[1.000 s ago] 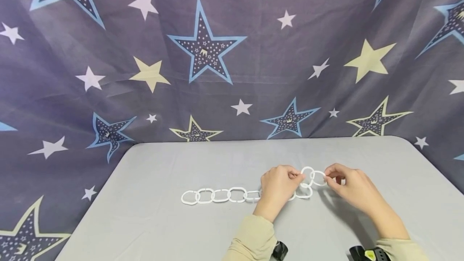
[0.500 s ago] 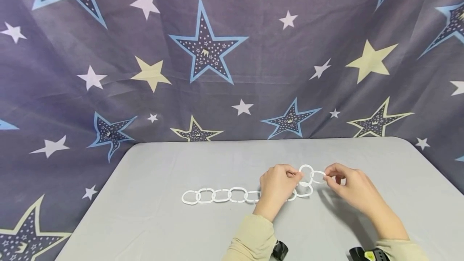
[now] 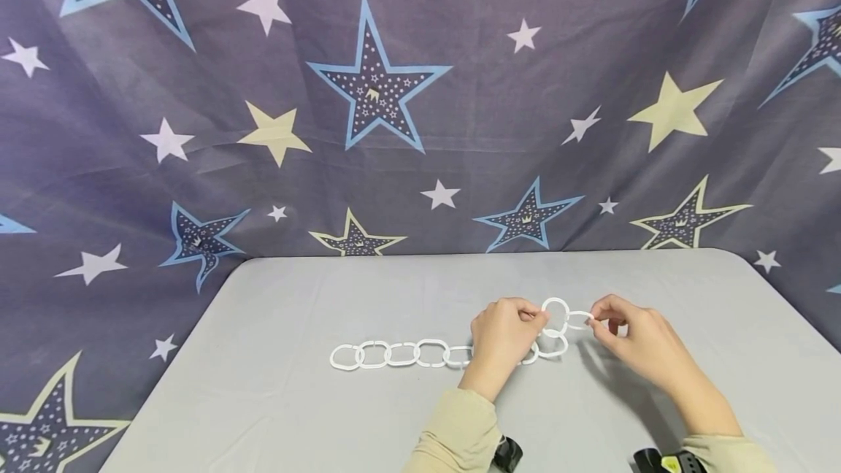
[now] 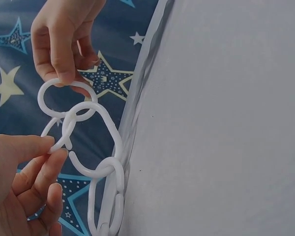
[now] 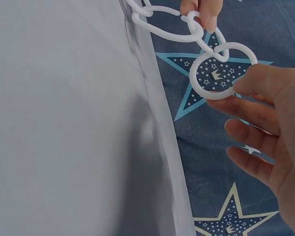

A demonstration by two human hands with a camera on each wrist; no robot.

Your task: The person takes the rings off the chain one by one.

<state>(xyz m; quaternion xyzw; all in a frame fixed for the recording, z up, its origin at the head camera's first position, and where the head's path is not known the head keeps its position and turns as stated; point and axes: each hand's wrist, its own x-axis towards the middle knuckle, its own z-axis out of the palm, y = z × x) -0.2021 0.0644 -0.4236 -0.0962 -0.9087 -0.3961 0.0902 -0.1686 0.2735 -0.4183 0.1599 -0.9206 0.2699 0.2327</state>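
A chain of white plastic links (image 3: 431,342) lies in a row on the table, its right end lifted between two hands. With thumb and index finger, the left hand (image 3: 502,341) pinches a raised link (image 3: 555,300), which has a narrow gap in its side in the left wrist view. The right hand (image 3: 647,341) pinches the end link (image 5: 192,73) between thumb and index finger; its other fingers are loosely bent. That end link is hooked through the left hand's link. Another link (image 3: 563,345) hangs below them. The left hand hides the middle of the chain in the head view.
A grey cloth-covered table (image 3: 263,414) lies under the hands. Behind it hangs a dark curtain (image 3: 460,122) printed with stars. Both wrists carry black camera straps (image 3: 683,462) at the sleeves.
The end link in the right hand has tilted and looks flatter. The left hand's link has shifted slightly left and up. Both hands keep their grip.
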